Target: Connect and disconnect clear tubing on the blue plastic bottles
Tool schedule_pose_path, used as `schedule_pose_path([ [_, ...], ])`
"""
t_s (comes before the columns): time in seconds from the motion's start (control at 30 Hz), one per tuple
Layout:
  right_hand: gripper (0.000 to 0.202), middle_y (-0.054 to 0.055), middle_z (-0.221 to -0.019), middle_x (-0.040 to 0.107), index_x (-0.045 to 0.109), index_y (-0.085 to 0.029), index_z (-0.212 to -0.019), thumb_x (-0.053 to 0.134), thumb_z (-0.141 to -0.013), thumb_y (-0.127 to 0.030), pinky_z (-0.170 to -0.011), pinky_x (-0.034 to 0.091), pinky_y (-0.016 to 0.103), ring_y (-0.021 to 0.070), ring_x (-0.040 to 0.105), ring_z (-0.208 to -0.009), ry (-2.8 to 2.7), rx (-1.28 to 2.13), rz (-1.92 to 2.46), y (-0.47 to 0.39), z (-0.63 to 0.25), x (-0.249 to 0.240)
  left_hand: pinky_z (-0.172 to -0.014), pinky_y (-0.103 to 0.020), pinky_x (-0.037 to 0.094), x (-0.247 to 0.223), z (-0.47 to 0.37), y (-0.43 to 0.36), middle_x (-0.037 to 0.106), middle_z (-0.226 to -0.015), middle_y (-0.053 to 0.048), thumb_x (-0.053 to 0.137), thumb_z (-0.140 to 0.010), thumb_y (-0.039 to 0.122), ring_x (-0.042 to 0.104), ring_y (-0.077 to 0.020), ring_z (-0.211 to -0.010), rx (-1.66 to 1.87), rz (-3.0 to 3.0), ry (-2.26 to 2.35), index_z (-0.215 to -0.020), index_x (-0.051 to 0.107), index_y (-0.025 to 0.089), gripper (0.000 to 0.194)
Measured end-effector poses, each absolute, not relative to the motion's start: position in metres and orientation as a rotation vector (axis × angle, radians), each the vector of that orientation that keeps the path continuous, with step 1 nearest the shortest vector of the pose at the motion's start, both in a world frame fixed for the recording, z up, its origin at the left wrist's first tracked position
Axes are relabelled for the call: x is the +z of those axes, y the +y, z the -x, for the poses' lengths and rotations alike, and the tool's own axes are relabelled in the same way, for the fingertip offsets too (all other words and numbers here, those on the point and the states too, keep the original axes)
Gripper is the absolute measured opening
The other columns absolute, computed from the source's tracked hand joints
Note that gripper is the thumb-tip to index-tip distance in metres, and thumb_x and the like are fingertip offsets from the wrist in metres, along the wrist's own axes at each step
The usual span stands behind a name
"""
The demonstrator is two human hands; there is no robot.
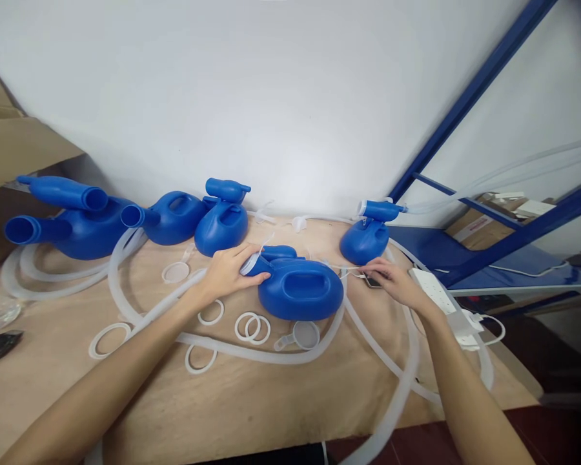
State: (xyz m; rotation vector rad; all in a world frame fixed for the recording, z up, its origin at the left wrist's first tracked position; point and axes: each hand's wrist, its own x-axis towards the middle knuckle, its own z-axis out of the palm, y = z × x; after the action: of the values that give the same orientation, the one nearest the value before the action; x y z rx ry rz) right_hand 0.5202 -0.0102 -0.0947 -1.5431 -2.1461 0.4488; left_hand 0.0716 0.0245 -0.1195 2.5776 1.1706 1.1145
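- Principal relation: the blue handled jug [301, 290] lies on the counter [252, 403] between the two hands, its long axis running roughly left to right, its neck directed at the left hand [227, 271]
- Left hand, the nearer of the two: fingers closed about the neck at its white collar [250, 263], thumb along the near side
- Right hand [390, 278]: just beyond the rounded end of the jug and apart from it, fingers drawn together at a thin white strand [346, 267]; whether they grip the strand cannot be told
- Below the right hand: a dark phone [372, 281], partly covered by the fingers
- Immediately behind the jug: a small blue bottle [279, 250], partly hidden, bordering the far side
- In front: translucent tubing [271, 356] curves around the near side and up beside the rounded end, bounding the space there; a translucent strapped cap [306, 335] lies between tubing and jug
- Near the left forearm: two overlapping white rings [246, 314], with further single rings about them
- Background, right: a second jug [363, 244] carrying a bottle [380, 210], beyond the right hand
- Background, left: a third jug [220, 229], likewise topped by a bottle, behind the left hand
- Far right: a white power strip [433, 290], beside the right forearm
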Motion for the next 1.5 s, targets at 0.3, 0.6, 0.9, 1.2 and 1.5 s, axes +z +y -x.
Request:
schedule_pose_path([
  [0.3,0.048,0.015,-0.155,0.055,0.068,-0.023,-0.134,0.049,-0.103,-0.054,-0.124,0.035,0.063,0.0349,0.044,-0.151,-2.141,0.068,1.554,-0.009,-0.452,-0.103,-0.093,-0.04,0.058,-0.116,-0.073,0.026,0.075,-0.129,-0.013,0.063,-0.094,0.064,0.074,-0.031,-0.113,1.103,-2.644,1.179,-0.134,0.062,0.019,0.06],
  [0.6,0.051,0.014,-0.138,0.071,0.064,-0.023,-0.129,0.073,-0.09,-0.055,-0.114,0.048,0.053,0.0325,0.066,-0.128,-2.084,0.488,1.238,-0.004,-0.374,-0.124,-0.109,-0.042,0.055,-0.132,-0.084,0.02,0.068,-0.143,-0.015,0.066,-0.098,0.045,0.067,-0.0297,-0.129,1.414,-2.556,1.048,-0.147,0.055,0.019,0.057],
  [0.9,0.039,0.01,-0.134,0.073,0.064,-0.026,-0.129,0.068,-0.095,-0.045,-0.109,0.051,0.053,0.0328,0.068,-0.125,-2.093,0.368,1.21,-0.005,-0.373,-0.13,-0.099,-0.043,0.059,-0.143,-0.099,0.01,0.073,-0.132,-0.015,0.066,-0.099,0.033,0.073,-0.0286,-0.114,1.637,-2.507,1.185,-0.15,0.052,0.023,0.054],
  [1.2,0.038,0.011,-0.132,0.074,0.064,-0.024,-0.127,0.068,-0.095,-0.044,-0.107,0.051,0.052,0.0322,0.068,-0.123,-2.077,0.366,1.197,-0.004,-0.374,-0.133,-0.097,-0.038,0.06,-0.141,-0.101,0.015,0.077,-0.125,-0.012,0.06,-0.101,0.035,0.075,-0.026,-0.11,1.618,-2.465,1.268,-0.136,0.064,0.019,0.039],
  [1.5,0.045,0.012,-0.137,0.071,0.064,-0.024,-0.127,0.07,-0.092,-0.051,-0.11,0.048,0.051,0.032,0.067,-0.125,-2.112,0.467,1.154,-0.003,-0.38,-0.126,-0.093,-0.038,0.056,-0.12,-0.087,0.014,0.076,-0.121,-0.01,0.057,-0.102,0.041,0.072,-0.0245,-0.107,1.299,-2.631,1.215,-0.141,0.063,0.023,0.044],
])
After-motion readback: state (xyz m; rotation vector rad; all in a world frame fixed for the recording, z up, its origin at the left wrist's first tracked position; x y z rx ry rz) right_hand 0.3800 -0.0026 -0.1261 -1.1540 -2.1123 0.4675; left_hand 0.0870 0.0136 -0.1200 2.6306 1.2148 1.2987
